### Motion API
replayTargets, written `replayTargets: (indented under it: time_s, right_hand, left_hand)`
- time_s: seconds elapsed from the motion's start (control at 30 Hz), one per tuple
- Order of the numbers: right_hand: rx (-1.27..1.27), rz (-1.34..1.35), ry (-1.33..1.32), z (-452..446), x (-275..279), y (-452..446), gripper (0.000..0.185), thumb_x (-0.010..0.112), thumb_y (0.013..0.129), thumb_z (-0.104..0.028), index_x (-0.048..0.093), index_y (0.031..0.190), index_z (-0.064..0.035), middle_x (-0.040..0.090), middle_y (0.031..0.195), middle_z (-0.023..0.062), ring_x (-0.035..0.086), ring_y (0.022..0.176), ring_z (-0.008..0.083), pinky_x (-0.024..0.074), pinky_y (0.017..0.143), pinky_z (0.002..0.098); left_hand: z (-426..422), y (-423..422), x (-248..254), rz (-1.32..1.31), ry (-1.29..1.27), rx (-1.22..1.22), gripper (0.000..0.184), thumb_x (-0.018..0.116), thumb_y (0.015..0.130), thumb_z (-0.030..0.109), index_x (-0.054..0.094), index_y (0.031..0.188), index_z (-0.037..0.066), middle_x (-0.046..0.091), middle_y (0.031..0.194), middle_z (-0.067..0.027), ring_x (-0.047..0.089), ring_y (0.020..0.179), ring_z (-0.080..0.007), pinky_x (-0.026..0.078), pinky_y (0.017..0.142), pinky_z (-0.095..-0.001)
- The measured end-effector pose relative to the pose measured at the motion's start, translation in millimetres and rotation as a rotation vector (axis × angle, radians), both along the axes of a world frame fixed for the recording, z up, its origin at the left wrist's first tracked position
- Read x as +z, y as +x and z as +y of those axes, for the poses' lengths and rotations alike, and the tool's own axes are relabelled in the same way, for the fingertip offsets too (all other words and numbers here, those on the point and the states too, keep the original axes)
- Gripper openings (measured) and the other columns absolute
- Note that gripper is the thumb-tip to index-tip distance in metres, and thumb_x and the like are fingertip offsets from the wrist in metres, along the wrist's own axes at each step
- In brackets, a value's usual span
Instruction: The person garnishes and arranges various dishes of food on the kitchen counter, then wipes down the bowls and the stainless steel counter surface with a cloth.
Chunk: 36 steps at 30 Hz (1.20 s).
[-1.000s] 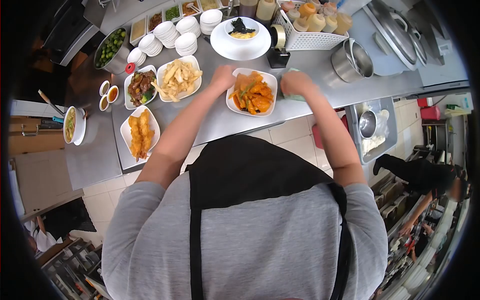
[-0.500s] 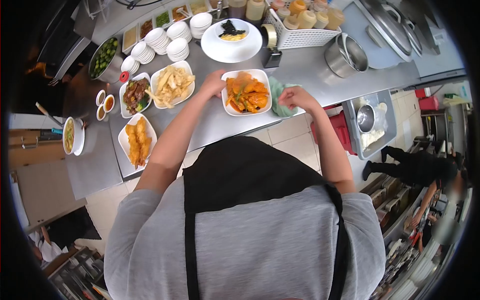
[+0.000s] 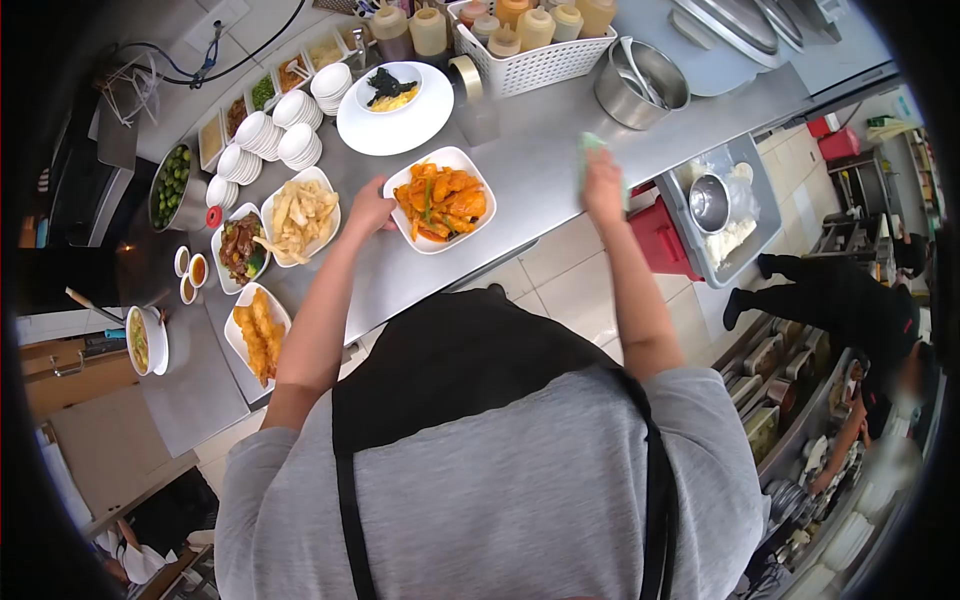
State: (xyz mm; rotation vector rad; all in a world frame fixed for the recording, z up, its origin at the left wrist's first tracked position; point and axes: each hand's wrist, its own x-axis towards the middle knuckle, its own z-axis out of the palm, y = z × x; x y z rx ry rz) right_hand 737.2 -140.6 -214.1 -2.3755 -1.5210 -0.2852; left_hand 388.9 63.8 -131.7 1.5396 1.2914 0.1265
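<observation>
Two bare hands reach over a steel counter [image 3: 545, 145] in the head view, one on either side of a square white dish [image 3: 479, 222] heaped with orange food [image 3: 440, 200]. The left hand [image 3: 369, 208] is at the dish's left edge, fingers bent close to the rim; whether they pinch it, I cannot tell. Well to the dish's right, the right hand [image 3: 602, 187] is on a green cloth [image 3: 588, 155], its fingers too blurred to tell if spread or pressed together. Left of the dish lie pale fried strips [image 3: 300, 215], then golden battered pieces [image 3: 261, 337] farther left. Behind the dish, a wide white plate [image 3: 435, 105] sits leftward, a metal pot [image 3: 622, 98] rightward.
</observation>
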Motion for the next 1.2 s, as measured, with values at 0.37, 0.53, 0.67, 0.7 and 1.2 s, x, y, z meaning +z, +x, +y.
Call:
replayTargets:
  time_s: [0.37,0.53,0.67,0.7,1.2]
  right_hand:
    - [-0.370,1.135,0.686,-87.1,117.4,85.5,0.022,0.058,0.078,-0.024,0.054,0.088,-0.0049,0.058,0.082,0.0095,0.052,0.075,0.0146,0.0428,0.066,0.0280]
    - [-0.064,0.758,0.329,-32.2,138.3,55.2,0.015,0.062,0.076,-0.020,0.056,0.079,-0.0062,0.059,0.086,0.0063,0.053,0.073,0.0141,0.0421,0.065,0.0256]
    - [0.069,0.902,0.281,24.1,132.6,-5.0,0.017,0.065,0.072,-0.019,0.057,0.076,-0.0040,0.062,0.083,0.0102,0.056,0.071,0.0163,0.0438,0.062,0.0278]
    - [0.099,0.793,0.191,41.4,113.7,-17.6,0.017,0.065,0.072,-0.019,0.057,0.076,-0.0037,0.062,0.080,0.0113,0.057,0.069,0.0184,0.0443,0.061,0.0286]
    - [0.529,0.725,-0.425,59.9,110.0,-91.5,0.013,0.059,0.068,-0.003,0.065,0.080,-0.0034,0.063,0.079,0.0119,0.060,0.070,0.0193,0.0454,0.063,0.0279]
  left_hand:
    - [-37.1,-43.5,11.3,-0.154,-0.255,0.078,0.036,0.051,0.080,0.013,0.035,0.108,-0.003,0.059,0.080,-0.0164,0.062,0.061,-0.0219,0.053,0.050,-0.0294]
    - [-26.0,-48.2,15.3,-0.182,-0.249,0.091,0.046,0.051,0.083,0.019,0.032,0.120,-0.002,0.055,0.093,-0.0172,0.061,0.074,-0.0210,0.052,0.060,-0.0290]
    - [-21.0,-43.0,12.0,-0.259,-0.362,0.083,0.043,0.046,0.084,0.017,0.034,0.122,-0.001,0.052,0.104,-0.0173,0.060,0.080,-0.0221,0.053,0.067,-0.0306]
    - [-21.2,-39.8,13.2,-0.292,-0.428,0.100,0.041,0.044,0.084,0.015,0.035,0.121,0.000,0.052,0.105,-0.0170,0.060,0.082,-0.0226,0.053,0.069,-0.0311]
    - [-23.6,-27.2,8.1,-0.368,-0.524,0.118,0.042,0.037,0.077,-0.002,0.036,0.119,0.000,0.055,0.100,-0.0174,0.061,0.082,-0.0259,0.055,0.066,-0.0345]
